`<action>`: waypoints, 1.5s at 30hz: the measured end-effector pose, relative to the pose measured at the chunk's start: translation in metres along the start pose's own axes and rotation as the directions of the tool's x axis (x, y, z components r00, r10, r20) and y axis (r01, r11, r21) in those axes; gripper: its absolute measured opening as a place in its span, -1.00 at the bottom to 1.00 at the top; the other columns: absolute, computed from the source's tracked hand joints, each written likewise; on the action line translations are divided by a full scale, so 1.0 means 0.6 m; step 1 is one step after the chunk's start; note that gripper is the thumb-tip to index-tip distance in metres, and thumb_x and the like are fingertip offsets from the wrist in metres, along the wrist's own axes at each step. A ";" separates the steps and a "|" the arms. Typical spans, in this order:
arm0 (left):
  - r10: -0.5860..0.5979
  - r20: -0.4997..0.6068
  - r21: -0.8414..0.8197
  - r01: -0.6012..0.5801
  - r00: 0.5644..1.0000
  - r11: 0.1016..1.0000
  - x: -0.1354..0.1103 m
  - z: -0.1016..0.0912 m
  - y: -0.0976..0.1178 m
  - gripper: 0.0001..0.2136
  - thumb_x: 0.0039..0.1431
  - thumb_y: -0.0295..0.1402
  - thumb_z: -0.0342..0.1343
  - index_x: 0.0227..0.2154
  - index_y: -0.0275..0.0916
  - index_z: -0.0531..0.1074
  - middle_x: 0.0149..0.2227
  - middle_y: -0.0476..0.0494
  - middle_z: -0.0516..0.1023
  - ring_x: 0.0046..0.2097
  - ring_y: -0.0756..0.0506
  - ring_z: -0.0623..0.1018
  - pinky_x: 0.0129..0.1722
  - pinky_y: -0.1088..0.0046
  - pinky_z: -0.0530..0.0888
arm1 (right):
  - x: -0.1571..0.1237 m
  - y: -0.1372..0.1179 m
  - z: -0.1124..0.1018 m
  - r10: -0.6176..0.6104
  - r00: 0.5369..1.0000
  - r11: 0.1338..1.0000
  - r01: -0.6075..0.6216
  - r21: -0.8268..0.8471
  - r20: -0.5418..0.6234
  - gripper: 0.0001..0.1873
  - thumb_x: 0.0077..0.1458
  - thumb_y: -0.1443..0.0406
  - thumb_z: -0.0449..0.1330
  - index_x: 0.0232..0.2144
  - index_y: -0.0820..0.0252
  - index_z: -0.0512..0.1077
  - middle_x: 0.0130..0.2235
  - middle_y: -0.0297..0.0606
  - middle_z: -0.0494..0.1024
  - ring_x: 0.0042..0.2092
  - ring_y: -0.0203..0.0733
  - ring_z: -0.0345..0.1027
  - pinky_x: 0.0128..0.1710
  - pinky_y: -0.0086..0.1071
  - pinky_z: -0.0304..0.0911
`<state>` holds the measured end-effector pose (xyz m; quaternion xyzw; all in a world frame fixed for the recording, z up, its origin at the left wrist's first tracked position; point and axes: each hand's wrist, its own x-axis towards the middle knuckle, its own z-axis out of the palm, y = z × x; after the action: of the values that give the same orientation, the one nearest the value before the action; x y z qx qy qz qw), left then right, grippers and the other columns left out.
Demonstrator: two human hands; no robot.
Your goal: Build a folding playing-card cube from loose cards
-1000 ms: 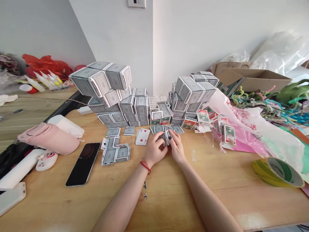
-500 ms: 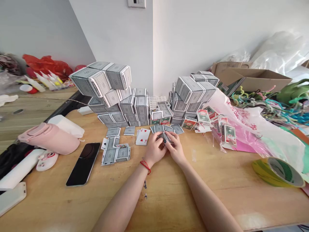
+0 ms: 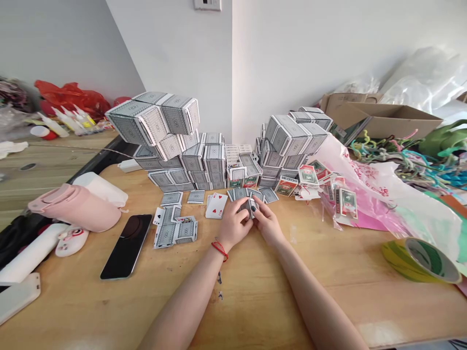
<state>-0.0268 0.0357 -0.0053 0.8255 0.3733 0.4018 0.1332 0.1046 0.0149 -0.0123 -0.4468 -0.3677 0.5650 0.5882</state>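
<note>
Between my hands is a small grey-patterned playing card piece (image 3: 250, 208), partly hidden by my fingers. My left hand (image 3: 234, 223), with a red string at the wrist, has its fingers closed on the piece's left side. My right hand (image 3: 268, 221) pinches its right side, thumb in front. Just beyond my fingers lie grey-backed cards (image 3: 269, 195). Left of my hands rests a face-up pile of cards (image 3: 216, 206) with a red heart card on top. Further left are folded, joined card pieces (image 3: 167, 231).
Stacked card blocks rise at the back left (image 3: 178, 116) and back right (image 3: 288, 136). A phone (image 3: 126, 247) and pink bottle (image 3: 76, 208) lie left. Boxed card decks (image 3: 308, 176), a plastic sheet (image 3: 368, 187) and yellow tape roll (image 3: 419, 260) are right. Small boxes stand between the stacks.
My fingers have shifted slightly on the card piece, and my right hand has turned a little, with more of the piece's pale edge showing. Everything else stays in place.
</note>
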 end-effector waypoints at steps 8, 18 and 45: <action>0.094 -0.014 -0.039 -0.095 0.995 0.995 -0.001 -0.003 0.002 -0.84 -0.01 -0.53 0.02 -0.63 -0.25 0.24 0.06 -0.14 0.31 0.06 -0.12 0.34 0.01 0.25 0.35 | -0.008 -0.019 0.003 0.192 0.968 0.919 -0.235 0.317 0.160 -0.31 -0.16 0.28 0.30 0.07 -0.09 0.23 -0.20 -0.37 0.51 -0.29 -0.27 0.40 -0.24 -0.37 0.31; 0.037 -0.007 -0.175 -0.037 0.999 0.984 0.001 -0.017 0.018 -0.93 -0.03 -0.49 0.03 -0.56 -0.25 0.27 0.09 -0.20 0.23 0.09 -0.18 0.28 0.05 0.18 0.29 | -0.005 -0.023 0.003 0.139 0.988 0.940 -0.152 0.305 0.063 -0.27 -0.18 0.27 0.32 0.08 -0.05 0.19 -0.21 -0.32 0.53 -0.21 -0.18 0.42 -0.20 -0.30 0.34; -0.274 0.686 -0.717 0.690 0.674 -0.097 0.020 -0.029 -0.022 -0.69 0.03 -0.34 0.13 -0.13 -0.27 0.37 -0.14 -0.20 0.51 -0.09 -0.12 0.49 -0.04 0.22 0.41 | 0.003 -0.001 -0.006 -0.162 0.985 0.971 0.149 -0.185 -0.058 -0.29 -0.34 0.28 0.39 -0.04 0.04 0.31 -0.09 -0.23 0.41 -0.06 -0.09 0.31 -0.05 -0.22 0.24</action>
<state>-0.0419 0.0522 0.0060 0.3800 0.2692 0.3185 0.8257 0.1083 0.0164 -0.0133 -0.4881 -0.4296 0.4650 0.6008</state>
